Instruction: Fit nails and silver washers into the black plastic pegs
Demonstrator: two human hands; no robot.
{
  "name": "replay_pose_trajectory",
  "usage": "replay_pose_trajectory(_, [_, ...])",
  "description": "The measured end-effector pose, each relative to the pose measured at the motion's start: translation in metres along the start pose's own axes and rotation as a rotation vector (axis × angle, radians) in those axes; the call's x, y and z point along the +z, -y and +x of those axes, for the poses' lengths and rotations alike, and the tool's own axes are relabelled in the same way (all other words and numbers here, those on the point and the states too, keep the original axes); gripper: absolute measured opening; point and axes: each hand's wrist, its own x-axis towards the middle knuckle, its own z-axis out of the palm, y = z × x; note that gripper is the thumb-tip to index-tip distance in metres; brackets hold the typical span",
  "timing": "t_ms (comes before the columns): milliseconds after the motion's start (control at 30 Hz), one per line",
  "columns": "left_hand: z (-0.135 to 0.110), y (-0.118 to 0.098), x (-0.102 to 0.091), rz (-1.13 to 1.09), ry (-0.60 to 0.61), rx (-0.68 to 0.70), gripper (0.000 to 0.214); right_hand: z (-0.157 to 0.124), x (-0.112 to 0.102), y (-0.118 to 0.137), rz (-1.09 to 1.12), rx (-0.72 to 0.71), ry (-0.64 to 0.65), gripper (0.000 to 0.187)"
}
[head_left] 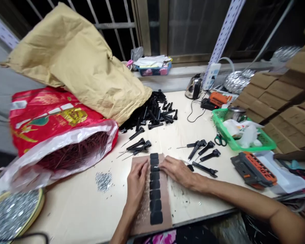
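My left hand (137, 178) is curled beside the black squares (155, 195) on the brown board (165, 208); I can't tell if it holds anything. My right hand (173, 169), fingers bent, is at their edge, its grip hidden too.

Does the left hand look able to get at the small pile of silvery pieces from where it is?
Probably yes: the left hand is at the brown board, the pile of silvery pieces lies just off to its left, and nothing bulky appears to stand between them.
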Motion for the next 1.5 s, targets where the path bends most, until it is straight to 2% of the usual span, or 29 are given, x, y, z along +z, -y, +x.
replay_pose_trajectory(100, [0.003,-0.002,-0.003,-0.047,0.164,0.089,0.026,0.012,-0.007,0.007,-0.013,-0.049,0.000,0.020])
replay_pose_trajectory(233, [0.010,-0.005,-0.011,-0.030,0.260,0.122,0.021,0.018,-0.011,0.013,-0.020,-0.033,0.011,0.017])
replay_pose_trajectory(300, [0.004,-0.012,-0.016,-0.016,0.284,0.109,0.021,0.014,-0.010,0.017,-0.032,0.002,0.040,0.018])
replay_pose_trajectory(400, [-0.010,-0.020,-0.022,-0.053,0.251,0.070,0.020,0.009,-0.006,0.020,-0.045,0.014,0.091,0.022])
replay_pose_trajectory(467, [-0.019,-0.018,-0.031,-0.069,0.188,0.030,0.021,0.009,-0.004,0.023,-0.041,-0.013,0.085,0.024])
replay_pose_trajectory(533, [-0.027,-0.007,-0.048,-0.042,0.075,-0.030,0.025,0.012,-0.004,0.026,-0.048,-0.020,0.040,0.023])
replay_pose_trajectory(600, [-0.033,0.014,-0.074,0.041,-0.083,-0.095,0.029,0.016,-0.004,0.029,-0.061,0.014,0.000,0.021])
replay_pose_trajectory(700, [-0.036,0.056,-0.116,0.272,-0.334,-0.123,0.031,0.024,-0.001,0.032,-0.061,0.053,-0.003,0.019])
replay_pose_trajectory(767, [-0.034,0.083,-0.137,0.435,-0.388,-0.133,0.033,0.028,0.005,0.034,-0.053,0.037,0.014,0.018])
replay_pose_trajectory(833, [-0.030,0.102,-0.148,0.517,-0.371,-0.128,0.034,0.031,0.012,0.036,-0.037,0.006,0.022,0.018])
replay_pose_trajectory(967, [-0.024,0.116,-0.147,0.536,-0.283,-0.101,0.033,0.035,0.020,0.041,-0.006,-0.019,0.010,0.022])
replay_pose_trajectory(1200, [-0.020,0.113,-0.137,0.574,-0.242,-0.143,0.032,0.036,0.022,0.045,0.006,-0.032,0.031,0.022])
replay_pose_trajectory(1400, [-0.014,0.109,-0.144,0.214,-0.317,-0.240,0.016,0.040,0.023,0.056,0.044,-0.078,-0.004,0.022])
replay_pose_trajectory(1500, [-0.017,0.095,-0.144,0.119,-0.333,-0.292,0.025,0.049,0.020,0.068,0.054,-0.088,-0.045,0.023])
